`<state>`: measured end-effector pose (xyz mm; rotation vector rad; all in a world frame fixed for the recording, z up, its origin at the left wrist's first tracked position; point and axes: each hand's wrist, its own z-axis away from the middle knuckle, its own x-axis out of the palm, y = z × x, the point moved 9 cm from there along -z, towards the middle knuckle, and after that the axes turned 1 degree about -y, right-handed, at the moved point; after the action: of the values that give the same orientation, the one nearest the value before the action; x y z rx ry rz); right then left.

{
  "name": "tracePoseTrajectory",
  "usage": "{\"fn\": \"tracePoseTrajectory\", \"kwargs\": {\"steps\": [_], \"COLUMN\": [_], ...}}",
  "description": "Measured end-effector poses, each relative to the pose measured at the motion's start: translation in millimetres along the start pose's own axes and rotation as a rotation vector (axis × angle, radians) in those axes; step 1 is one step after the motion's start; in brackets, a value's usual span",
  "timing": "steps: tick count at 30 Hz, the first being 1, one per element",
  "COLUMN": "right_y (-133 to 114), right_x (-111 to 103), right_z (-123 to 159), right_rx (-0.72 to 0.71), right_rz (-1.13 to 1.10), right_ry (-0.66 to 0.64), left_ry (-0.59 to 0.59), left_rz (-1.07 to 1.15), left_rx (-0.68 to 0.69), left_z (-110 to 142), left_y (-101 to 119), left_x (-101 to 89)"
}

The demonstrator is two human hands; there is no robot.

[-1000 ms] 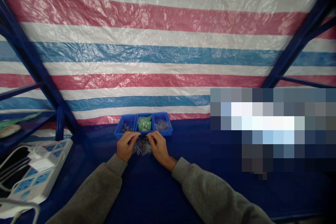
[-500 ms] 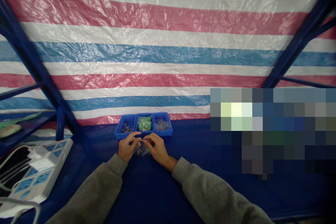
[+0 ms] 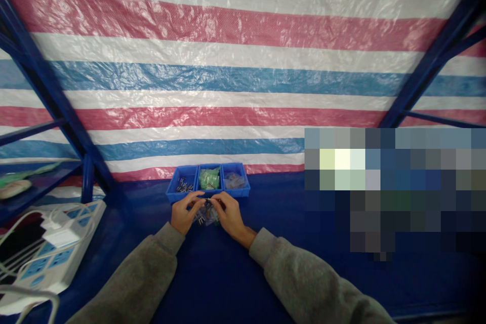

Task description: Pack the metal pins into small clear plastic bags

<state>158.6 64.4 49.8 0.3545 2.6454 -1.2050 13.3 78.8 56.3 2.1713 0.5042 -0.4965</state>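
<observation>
My left hand and my right hand meet in front of the blue bins, each with thumb and fingertips pinched together. Between the fingertips is a small thin piece, pale in part, too small to name. Below the fingers, a little pile of clear plastic bags and small metal pins lies on the table, partly covered by the hands. The left blue bin holds several dark and silvery pins. Green bagged stuff fills the middle bin, and clear plastic bags lie in the right one.
A white power strip with plugs and cables occupies the left side of the blue table. Blue metal posts stand at the sides, with a striped plastic sheet behind. A pixelated patch hides the right side.
The fingertips have shifted slightly: my right fingers have risen a little, and the small piece between the hands sits higher and shows less white. The arms have barely moved.
</observation>
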Motion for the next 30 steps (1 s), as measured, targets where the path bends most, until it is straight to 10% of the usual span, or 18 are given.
{"fn": "tracePoseTrajectory", "kwargs": {"steps": [30], "right_y": [-5.3], "right_x": [-0.6], "right_z": [0.2], "right_rx": [-0.031], "right_rz": [-0.024], "right_ry": [-0.010], "left_ry": [-0.023], "left_rz": [-0.113], "left_rx": [0.087], "left_z": [-1.6], "left_y": [17.0], "left_x": [0.3]}}
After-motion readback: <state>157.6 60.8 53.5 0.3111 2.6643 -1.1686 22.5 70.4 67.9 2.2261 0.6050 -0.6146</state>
